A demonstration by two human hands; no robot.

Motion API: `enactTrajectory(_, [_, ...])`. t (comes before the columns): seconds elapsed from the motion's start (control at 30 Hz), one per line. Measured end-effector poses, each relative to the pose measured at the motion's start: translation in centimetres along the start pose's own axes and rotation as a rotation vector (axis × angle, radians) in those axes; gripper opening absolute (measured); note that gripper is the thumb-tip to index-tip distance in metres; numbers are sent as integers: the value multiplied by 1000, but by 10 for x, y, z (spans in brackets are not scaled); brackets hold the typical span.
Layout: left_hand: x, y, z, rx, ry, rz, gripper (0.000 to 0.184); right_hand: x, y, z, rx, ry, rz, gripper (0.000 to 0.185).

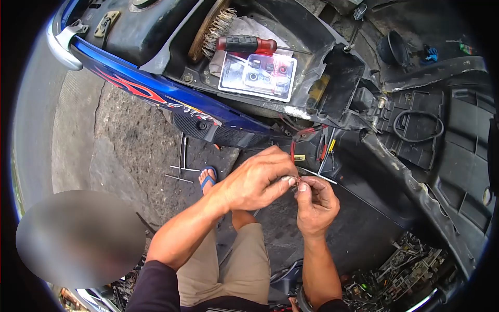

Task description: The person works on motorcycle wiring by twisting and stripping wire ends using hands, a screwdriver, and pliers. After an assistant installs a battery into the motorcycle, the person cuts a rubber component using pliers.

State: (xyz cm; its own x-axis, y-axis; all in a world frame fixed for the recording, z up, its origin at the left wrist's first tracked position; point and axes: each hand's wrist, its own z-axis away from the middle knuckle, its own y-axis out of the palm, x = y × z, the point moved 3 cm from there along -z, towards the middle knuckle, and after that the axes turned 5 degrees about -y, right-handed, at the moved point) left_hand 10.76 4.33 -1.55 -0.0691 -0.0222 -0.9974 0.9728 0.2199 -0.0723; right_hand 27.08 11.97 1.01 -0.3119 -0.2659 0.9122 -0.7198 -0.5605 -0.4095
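My left hand [262,179] reaches in from the left, its fingers bent and its thumb and fingertips pinched on the end of thin reddish wires [297,182]. Facing it, my right hand [317,203] pinches the same wire ends between thumb and forefinger. The fingertips of both hands nearly meet there. From the wires, a red cable [294,148] runs up to the underside of a blue motorcycle body [239,118]. The exact shape of the wire ends is too small to make out.
On the motorcycle frame lie a red-black screwdriver [247,44], a clear plastic case [258,77] and a wooden brush [210,31]. Hand tools [327,151] lie beyond the hands. A T-shaped wrench [182,167] is on the ground. Metal parts [405,270] are piled at lower right.
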Motion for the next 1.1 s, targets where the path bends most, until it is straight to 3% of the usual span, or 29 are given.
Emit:
enactTrajectory(0.07, [6,6,9,-97,48,-64,16,-3,5,8,-86,295,-183,8])
enactTrajectory(0.1, [5,7,12,-122,63,-28,28,0,10,9,-123,314,-282,7])
enactTrajectory(0.13, [4,12,16,-121,57,-14,28,0,8,15,-123,324,-270,7])
enactTrajectory(0.23, [9,19,24,-88,169,-204,50,-1,5,21,-21,34,20,9])
enactTrajectory(0.37, [26,31,31,-158,461,-408,38,-21,-2,37,-66,100,-22,9])
enactTrajectory(0.53, [54,46,30,-184,663,-484,30,-54,3,45,-103,-150,93,9])
enactTrajectory(0.67, [71,55,33,-182,679,-500,22,-74,13,49,-48,-232,170,10])
enactTrajectory(0.73, [85,62,35,-133,486,-491,19,-92,15,51,-52,-332,231,11])
enactTrajectory(0.8, [93,69,36,-100,351,-411,17,-111,20,57,-31,-9,-75,12])
enactTrajectory(0.87, [92,74,35,-72,214,-323,14,-130,21,64,-85,-50,-173,12])
enactTrajectory(0.97, [95,83,35,-47,148,-214,11,-143,15,72,-2,146,-388,12])
enactTrajectory(1.1, [85,85,34,-43,73,-213,11,-149,2,81,-75,178,-594,11])
